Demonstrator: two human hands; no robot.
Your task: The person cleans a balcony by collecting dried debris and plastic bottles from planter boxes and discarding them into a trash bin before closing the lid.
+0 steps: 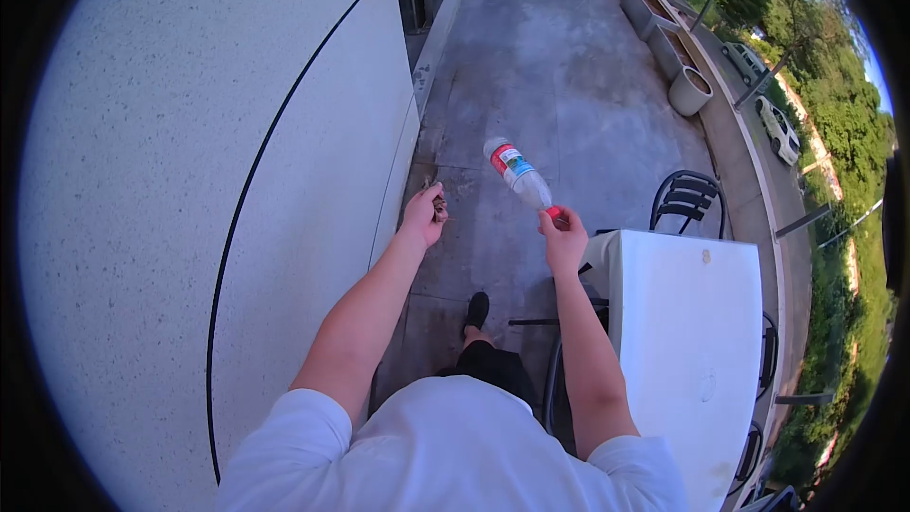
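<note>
White shirt cloth (450,446) is filling the near edge; the right hand (566,241) is pinching a bottle (517,171) by its red cap (554,213), its long axis slanting far-left above the floor (559,57); the left hand (422,215), farther from it, is gripping a small brown object (439,207), fingers curled.

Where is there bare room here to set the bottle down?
The white table has a broad top, bare but for small marks, between the right arm and the chairs along its outer edges. Pavement past the bottle is open too, between wall and planters. It looks tight between the left hand and wall.
</note>
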